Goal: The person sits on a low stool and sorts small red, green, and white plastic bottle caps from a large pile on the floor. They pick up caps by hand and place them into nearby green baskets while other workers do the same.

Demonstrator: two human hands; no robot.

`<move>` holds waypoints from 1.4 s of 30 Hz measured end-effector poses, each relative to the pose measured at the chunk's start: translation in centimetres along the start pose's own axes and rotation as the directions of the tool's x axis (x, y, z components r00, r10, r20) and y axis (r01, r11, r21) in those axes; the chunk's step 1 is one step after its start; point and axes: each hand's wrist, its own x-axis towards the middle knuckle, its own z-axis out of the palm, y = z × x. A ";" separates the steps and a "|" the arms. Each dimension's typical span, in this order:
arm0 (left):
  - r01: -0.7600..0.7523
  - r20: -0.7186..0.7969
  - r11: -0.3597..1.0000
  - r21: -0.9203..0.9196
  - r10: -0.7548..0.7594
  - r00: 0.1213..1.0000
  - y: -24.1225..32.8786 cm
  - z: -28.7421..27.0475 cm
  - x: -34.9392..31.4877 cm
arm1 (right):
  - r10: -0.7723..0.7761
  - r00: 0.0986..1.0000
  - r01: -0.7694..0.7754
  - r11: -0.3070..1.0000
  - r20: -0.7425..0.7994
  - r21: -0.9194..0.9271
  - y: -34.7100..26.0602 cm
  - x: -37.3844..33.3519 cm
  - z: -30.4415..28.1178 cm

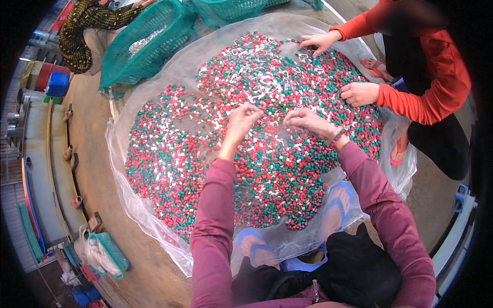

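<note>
Over one sheet (119,172) of pieces (285,192), the wearer's two hands (242,122) (312,123).

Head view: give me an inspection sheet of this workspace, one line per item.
Surface: pale mesh sheet spread on the floor.
Things: red, green and white pieces heaped on it; white strips among them.
Clutter: basket at lower left, white bags against it.
Hands: left hand and right hand over the pieces, fingers curled; anything held is too small to tell.
Cables: nothing clearly seen.
Surroundings: orange-sleeved co-worker at right; another person beside green baskets.
</note>
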 end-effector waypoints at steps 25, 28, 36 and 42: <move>0.207 0.216 0.113 -0.972 0.077 0.973 -0.5 -3.3 -6.4 | -0.223 0.906 -0.184 0.557 0.359 0.810 3.5 -6.1 4.3; 0.244 0.144 0.565 -0.788 -0.216 0.966 -1.2 -4.0 -1.8 | -0.015 0.920 -0.268 0.706 0.392 0.656 3.4 -6.6 4.6; 0.024 -0.104 0.748 0.663 0.060 0.993 -3.6 0.5 2.8 | 0.100 0.994 -0.106 0.907 0.036 0.407 3.4 -6.4 1.1; -0.152 0.287 0.843 0.515 -0.003 0.958 -0.7 2.5 -3.1 | -0.189 0.978 0.119 0.851 -0.088 -0.512 5.6 -1.3 1.6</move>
